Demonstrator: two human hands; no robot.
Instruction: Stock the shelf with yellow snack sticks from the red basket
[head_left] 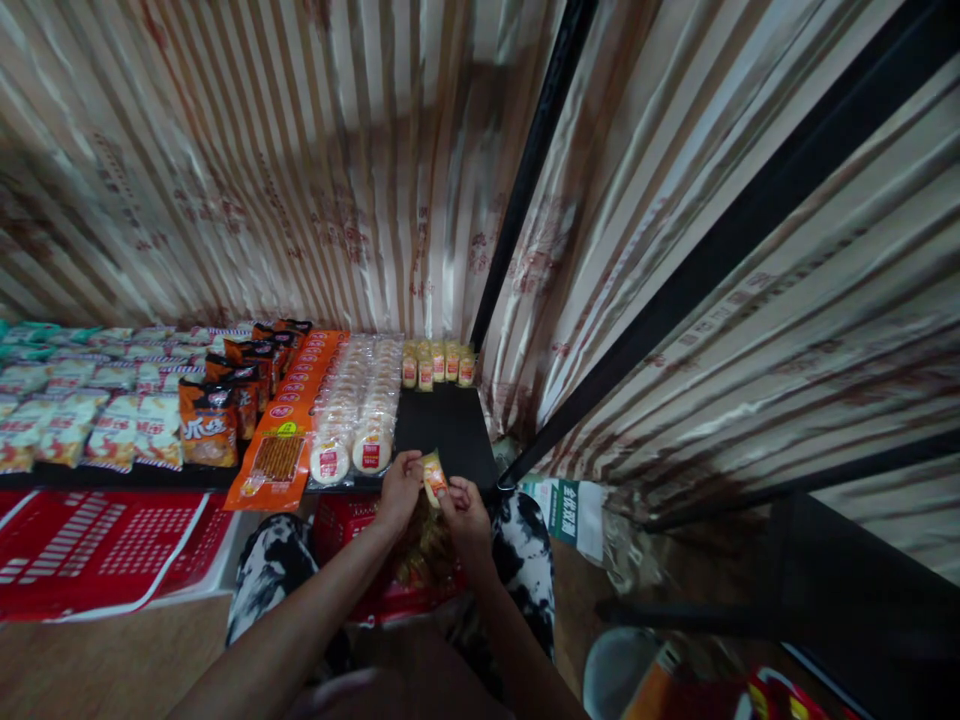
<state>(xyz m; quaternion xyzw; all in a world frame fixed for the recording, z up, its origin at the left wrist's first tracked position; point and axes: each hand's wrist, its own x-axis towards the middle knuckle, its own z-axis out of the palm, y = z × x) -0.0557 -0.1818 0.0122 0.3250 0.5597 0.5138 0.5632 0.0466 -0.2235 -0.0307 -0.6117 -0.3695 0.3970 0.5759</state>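
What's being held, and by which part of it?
A small packet, held by the left hand at its left edge and the right hand near its lower right.

Black shelf (446, 425) before you bears, left to right: pale snack bags (135, 430), orange-black snack bags (208, 425), orange stick-snack packs (281, 452), clear-wrapped round white crackers (371, 452); rear, small yellow packets (439, 365).

Passage lay forward over the black shelf (442, 422); small packets (439, 364) blocked its rear, wrapped round crackers (372, 450) its left, black posts (523, 200) its right corners.
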